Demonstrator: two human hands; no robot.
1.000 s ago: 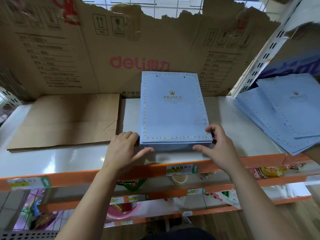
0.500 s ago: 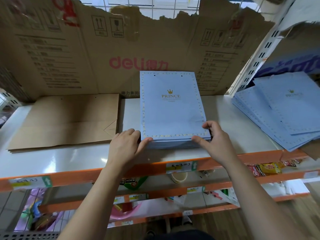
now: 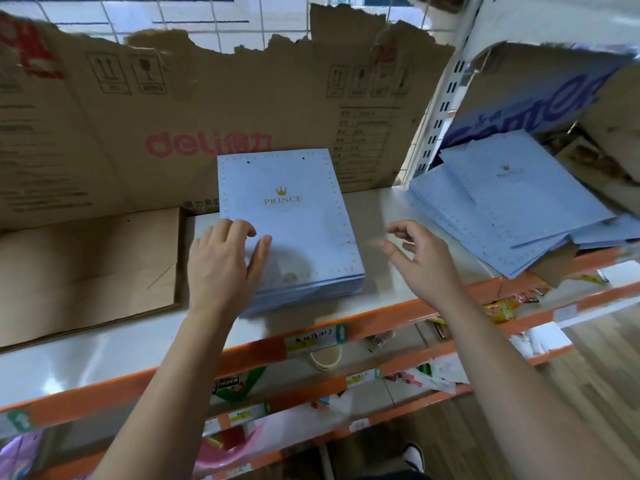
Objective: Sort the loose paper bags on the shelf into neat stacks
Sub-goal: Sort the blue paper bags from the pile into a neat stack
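The squared stack of pale blue paper bags lies under the flat open left hand; the right hand, empty with fingers loosely curled, hovers just beside it.

Squared blue bag stack mid-shelf; loose blue bags fanned right

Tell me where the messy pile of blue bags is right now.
In the head view, the loose blue bags lie fanned out at the shelf's right end, beyond the right hand, right of the neat blue stack.
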